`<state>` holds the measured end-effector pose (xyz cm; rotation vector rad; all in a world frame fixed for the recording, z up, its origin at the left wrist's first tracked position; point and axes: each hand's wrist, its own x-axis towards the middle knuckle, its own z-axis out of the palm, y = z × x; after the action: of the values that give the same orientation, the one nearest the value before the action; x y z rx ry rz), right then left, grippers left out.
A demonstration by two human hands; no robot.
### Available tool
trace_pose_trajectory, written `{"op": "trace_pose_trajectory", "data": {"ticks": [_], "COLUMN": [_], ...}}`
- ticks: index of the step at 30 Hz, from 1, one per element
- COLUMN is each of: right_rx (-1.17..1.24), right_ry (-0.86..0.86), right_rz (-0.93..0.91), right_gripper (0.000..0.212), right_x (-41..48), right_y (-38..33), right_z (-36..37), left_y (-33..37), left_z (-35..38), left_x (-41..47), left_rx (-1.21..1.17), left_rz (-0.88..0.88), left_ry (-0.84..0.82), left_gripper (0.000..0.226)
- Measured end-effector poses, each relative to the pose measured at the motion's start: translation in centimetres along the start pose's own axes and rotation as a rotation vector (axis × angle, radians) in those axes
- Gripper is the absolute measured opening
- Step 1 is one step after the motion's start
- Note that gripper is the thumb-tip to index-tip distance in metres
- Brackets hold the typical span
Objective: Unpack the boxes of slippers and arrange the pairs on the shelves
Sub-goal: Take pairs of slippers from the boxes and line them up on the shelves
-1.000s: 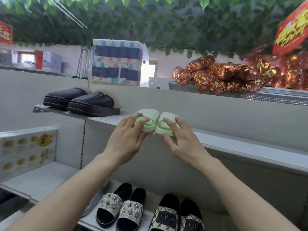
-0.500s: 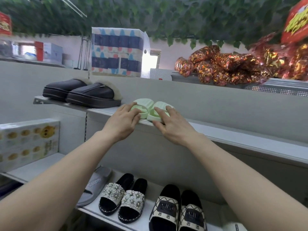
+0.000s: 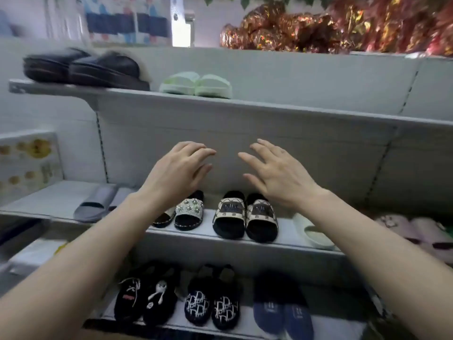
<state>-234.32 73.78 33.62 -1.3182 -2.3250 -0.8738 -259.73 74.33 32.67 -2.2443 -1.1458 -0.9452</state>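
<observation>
A pale green pair of slippers [image 3: 196, 85] stands side by side on the upper shelf [image 3: 269, 111], right of a dark padded pair [image 3: 83, 68]. My left hand [image 3: 179, 168] and my right hand [image 3: 277, 171] hang in the air well below that shelf, fingers spread and relaxed, both empty. They hover in front of the middle shelf [image 3: 282, 239], above a beaded black pair [image 3: 182, 212] and a checked black pair [image 3: 245, 217].
The middle shelf also carries a grey slide [image 3: 94, 203], a white slide [image 3: 311, 231] and a pale pink pair [image 3: 416, 231]. Several dark fuzzy pairs [image 3: 210, 300] line the bottom shelf. Foil-wrapped goods [image 3: 318, 28] sit on top, a printed box [image 3: 27, 163] at left.
Both hands have let go of the green slippers, which stay on the upper shelf, and have dropped to middle-shelf height. The camera has tilted down, showing the bottom shelf.
</observation>
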Motion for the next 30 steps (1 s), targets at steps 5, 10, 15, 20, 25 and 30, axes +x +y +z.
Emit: {"op": "trace_pose_trajectory", "data": {"ticks": [5, 10, 15, 20, 25, 30], "right_rx": [0.003, 0.021, 0.097, 0.245, 0.307, 0.269], "right_ry": [-0.055, -0.190, -0.284, -0.395, -0.478, -0.577], "right_rz": [0.108, 0.239, 0.451, 0.667, 0.786, 0.964], "right_gripper": [0.050, 0.050, 0.050, 0.050, 0.046, 0.049], "right_x": [-11.9, -24.3, -36.0, -46.3, -55.7, -65.1], "right_y": [-2.3, -3.9, -5.1, -5.5, -1.4, 7.4], "right_z": [1.0, 1.3, 2.5, 4.5, 6.5, 8.3], "left_y": [6.9, 14.6, 22.3, 30.3, 39.8, 48.6], "left_z": [3.0, 6.3, 10.0, 15.2, 21.5, 28.1], "left_x": [-6.5, -12.1, -16.2, -19.1, -19.4, -17.5], "left_rx": [-0.121, -0.262, -0.373, -0.509, -0.607, -0.652], "left_rz": [0.122, 0.211, 0.260, 0.248, 0.214, 0.175], "left_ry": [-0.060, -0.192, -0.272, -0.433, -0.612, -0.732], "left_gripper": [0.037, 0.036, 0.033, 0.034, 0.040, 0.044]}}
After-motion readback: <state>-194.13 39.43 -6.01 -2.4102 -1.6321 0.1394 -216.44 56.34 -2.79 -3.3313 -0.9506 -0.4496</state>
